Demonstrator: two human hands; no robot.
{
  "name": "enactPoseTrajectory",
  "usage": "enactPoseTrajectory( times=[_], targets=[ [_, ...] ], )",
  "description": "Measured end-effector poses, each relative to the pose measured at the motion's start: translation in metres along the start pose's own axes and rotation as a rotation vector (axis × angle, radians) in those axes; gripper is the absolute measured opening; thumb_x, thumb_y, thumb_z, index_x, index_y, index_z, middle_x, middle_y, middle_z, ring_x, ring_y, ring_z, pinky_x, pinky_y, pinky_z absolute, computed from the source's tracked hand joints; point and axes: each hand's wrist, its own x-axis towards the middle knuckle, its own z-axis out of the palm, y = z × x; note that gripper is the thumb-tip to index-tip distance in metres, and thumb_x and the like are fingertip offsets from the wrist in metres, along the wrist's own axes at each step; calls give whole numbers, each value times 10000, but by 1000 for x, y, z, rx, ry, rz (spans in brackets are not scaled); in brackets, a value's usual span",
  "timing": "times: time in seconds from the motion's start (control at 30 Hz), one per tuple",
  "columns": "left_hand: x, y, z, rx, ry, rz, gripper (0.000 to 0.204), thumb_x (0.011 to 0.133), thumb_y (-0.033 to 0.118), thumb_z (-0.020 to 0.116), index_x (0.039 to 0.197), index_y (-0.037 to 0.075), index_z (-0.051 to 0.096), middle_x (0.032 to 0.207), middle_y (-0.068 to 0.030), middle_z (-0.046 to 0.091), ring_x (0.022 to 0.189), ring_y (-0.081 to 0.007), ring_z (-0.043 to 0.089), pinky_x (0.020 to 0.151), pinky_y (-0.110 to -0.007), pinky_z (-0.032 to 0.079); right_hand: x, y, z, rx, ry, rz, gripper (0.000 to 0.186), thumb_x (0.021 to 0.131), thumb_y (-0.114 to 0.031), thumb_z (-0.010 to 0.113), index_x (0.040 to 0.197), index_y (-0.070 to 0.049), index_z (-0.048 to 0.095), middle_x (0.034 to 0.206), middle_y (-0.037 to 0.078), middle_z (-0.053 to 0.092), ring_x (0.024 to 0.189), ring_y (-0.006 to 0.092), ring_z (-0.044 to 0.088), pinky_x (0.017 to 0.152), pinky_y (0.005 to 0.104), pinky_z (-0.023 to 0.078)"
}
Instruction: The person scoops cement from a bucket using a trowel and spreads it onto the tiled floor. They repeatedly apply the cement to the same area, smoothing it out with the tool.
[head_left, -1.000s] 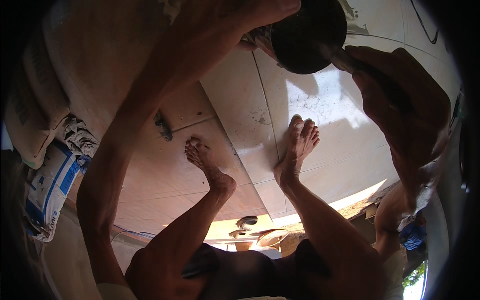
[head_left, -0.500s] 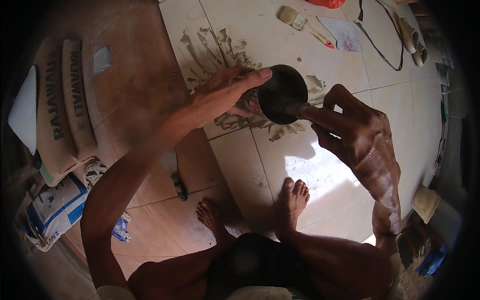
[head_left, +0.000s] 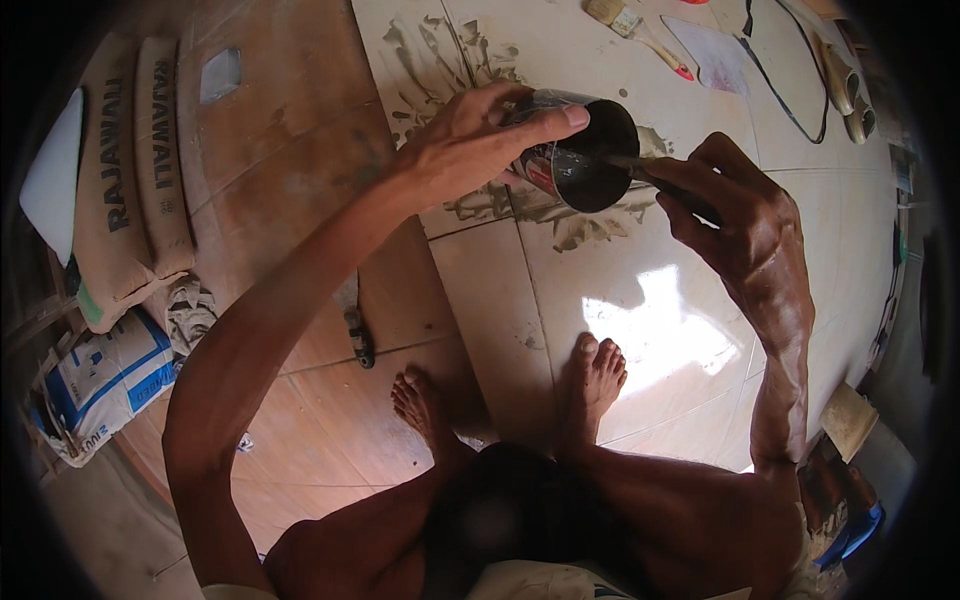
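My left hand (head_left: 455, 145) is wrapped round a dark cylindrical can (head_left: 596, 185), thumb over its rim. The can is tilted well over, its open mouth facing right and toward me. In my right hand (head_left: 755, 215) is a narrow flat tool with a dark handle (head_left: 690, 190); its thin end reaches into the can's mouth. Whether it is a putty knife or another scraper I cannot tell. The can's inside looks dark, with a wet shine. Beneath it, grey-brown smears (head_left: 590, 232) spread over the pale floor tiles.
A paintbrush (head_left: 640, 38) and a whitish sheet (head_left: 707, 55) lie beyond the can, with a black strap (head_left: 815, 110) and shoes (head_left: 850, 90) to their right. Brown sacks (head_left: 110, 190) stand at left. A dark-handled tool (head_left: 360, 338) rests on the reddish tiles near my feet.
The can has moved slightly away from me and tips further, showing more of its side. My right hand has moved up with it, and more of the tool shows at the rim.
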Motion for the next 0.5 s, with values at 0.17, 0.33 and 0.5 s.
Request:
enactPoseTrajectory(
  times=[0.17, 0.33, 0.5],
  targets=[
    [13, 2, 5, 110, -25, -19, 1004, 919, 679, 792, 1513, -91, 542, 1289, -240, 713, 1192, -306, 743, 976, -411, 677, -9, 20, 5, 95, 44, 96, 280, 937, 9, 796, 1211, -51, 805, 945, 72, 662, 757, 184, 673, 667, 358, 563],
    [26, 2, 11, 227, -14, 36, 889, 936, 655, 795, 1476, -27, 612, 1173, -177, 761, 987, -233, 781, 872, -352, 674, -13, 41, 15, 88, 54, 102, 280, 943, -8, 796, 1220, -45, 800, 938, 74, 678, 756, 171, 671, 669, 357, 559],
    [38, 1, 14, 270, -27, 66, 839, 936, 654, 800, 1446, 6, 648, 1091, -119, 783, 876, -179, 778, 794, -327, 650, -17, 47, 11, 77, 104, 134, 260, 950, -23, 795, 1208, -44, 805, 930, 78, 699, 748, 167, 677, 671, 354, 556]
  ],
)
